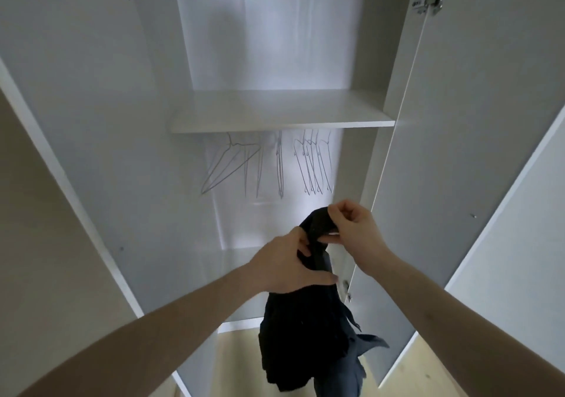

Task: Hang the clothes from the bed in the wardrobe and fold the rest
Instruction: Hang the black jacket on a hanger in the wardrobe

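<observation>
A dark garment (308, 335) hangs bunched in front of the open white wardrobe (275, 112). My left hand (284, 265) grips its upper part from the left. My right hand (351, 228) pinches the top of the fabric from the right, slightly higher. Both hands are level with the space below the hangers. Several thin wire hangers (281, 164) hang empty under the shelf; the rail itself is hidden behind the shelf edge.
Both wardrobe doors stand open, the left door (76, 121) and the right door (458, 121) flanking my arms. A bare white shelf (214, 118) crosses the wardrobe above the hangers. Light wood floor (232, 363) shows below.
</observation>
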The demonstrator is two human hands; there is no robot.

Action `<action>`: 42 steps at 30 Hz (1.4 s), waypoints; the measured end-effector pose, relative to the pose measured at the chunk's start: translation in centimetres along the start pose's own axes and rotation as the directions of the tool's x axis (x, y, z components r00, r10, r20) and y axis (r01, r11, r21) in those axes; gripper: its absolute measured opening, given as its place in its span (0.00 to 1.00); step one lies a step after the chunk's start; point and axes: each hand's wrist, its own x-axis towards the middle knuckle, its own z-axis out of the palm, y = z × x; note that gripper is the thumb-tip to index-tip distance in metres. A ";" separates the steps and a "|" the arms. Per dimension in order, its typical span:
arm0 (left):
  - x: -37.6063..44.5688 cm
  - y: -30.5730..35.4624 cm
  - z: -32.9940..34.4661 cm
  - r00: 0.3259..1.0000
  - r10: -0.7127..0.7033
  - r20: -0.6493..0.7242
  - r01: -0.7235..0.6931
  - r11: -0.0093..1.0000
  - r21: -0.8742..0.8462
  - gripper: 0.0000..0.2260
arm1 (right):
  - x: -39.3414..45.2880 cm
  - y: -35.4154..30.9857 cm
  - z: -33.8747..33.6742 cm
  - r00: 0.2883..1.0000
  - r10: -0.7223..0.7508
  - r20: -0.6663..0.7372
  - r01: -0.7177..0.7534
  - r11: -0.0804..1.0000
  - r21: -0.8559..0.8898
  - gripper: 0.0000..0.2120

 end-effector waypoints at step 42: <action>23.0 -12.4 -9.3 0.901 -0.306 -0.308 0.234 0.940 -0.249 0.14 | 48.6 19.1 -5.8 0.940 0.319 -0.126 -0.324 0.711 -0.624 0.17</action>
